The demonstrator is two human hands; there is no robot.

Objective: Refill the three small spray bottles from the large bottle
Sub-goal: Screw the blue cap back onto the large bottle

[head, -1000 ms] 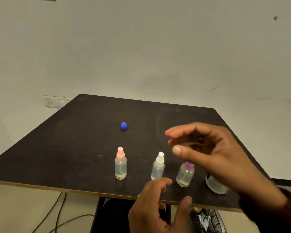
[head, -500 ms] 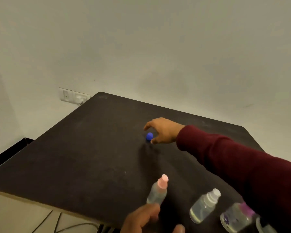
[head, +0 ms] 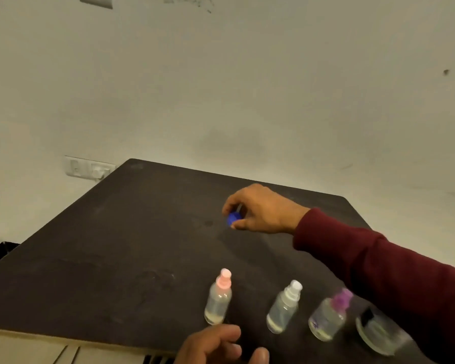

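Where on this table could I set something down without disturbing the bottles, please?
The table's left half is bare, from the pink-capped bottle to the left edge. The far strip behind the right hand and its blue cap is also free. The near right is crowded: white-capped bottle, purple-capped bottle, large bottle, sleeve.

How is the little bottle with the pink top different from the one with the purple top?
The pink-topped bottle is slimmer, while the purple-topped bottle looks wider and squatter. The pink-topped one stands at the left end of the row, apart from the arm; the purple-topped one stands farther right, close beside the dark red sleeve. The purple-topped one shows blurred. Both are clear, stand on the black table and have their tops on.
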